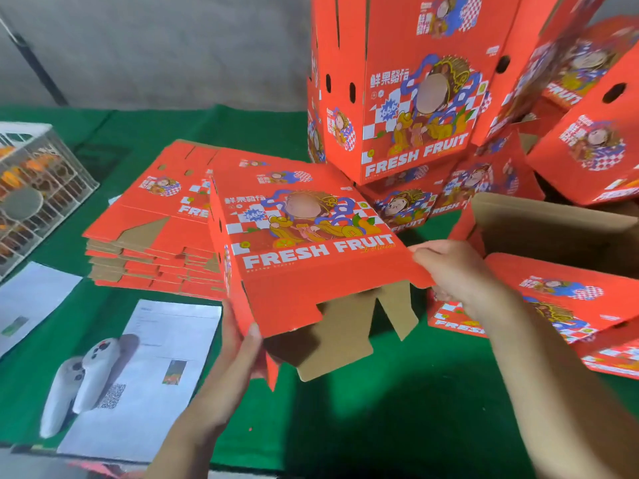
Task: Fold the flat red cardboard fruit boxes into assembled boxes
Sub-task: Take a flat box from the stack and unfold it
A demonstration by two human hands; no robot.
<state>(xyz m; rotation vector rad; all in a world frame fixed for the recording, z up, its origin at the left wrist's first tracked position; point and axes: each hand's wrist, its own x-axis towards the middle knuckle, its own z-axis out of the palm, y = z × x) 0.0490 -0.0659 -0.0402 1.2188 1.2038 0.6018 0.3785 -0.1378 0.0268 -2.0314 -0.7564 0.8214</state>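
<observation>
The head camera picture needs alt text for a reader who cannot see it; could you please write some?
Two hands, left hand and right hand, hold a half-opened red fruit box above a green table, its brown bottom flaps hanging open. A stack of flat boxes lies behind it, and assembled boxes are piled to the right.

I see two white controllers (pixel 81 378) on printed sheets (pixel 145 382), green tablecloth (pixel 397 402), white wire crate (pixel 38 188) at left.

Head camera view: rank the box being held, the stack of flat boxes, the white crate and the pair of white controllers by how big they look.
1. held box, nearest the camera
2. stack of flat boxes
3. white crate, partly cut off, so unsure
4. white controllers
</observation>
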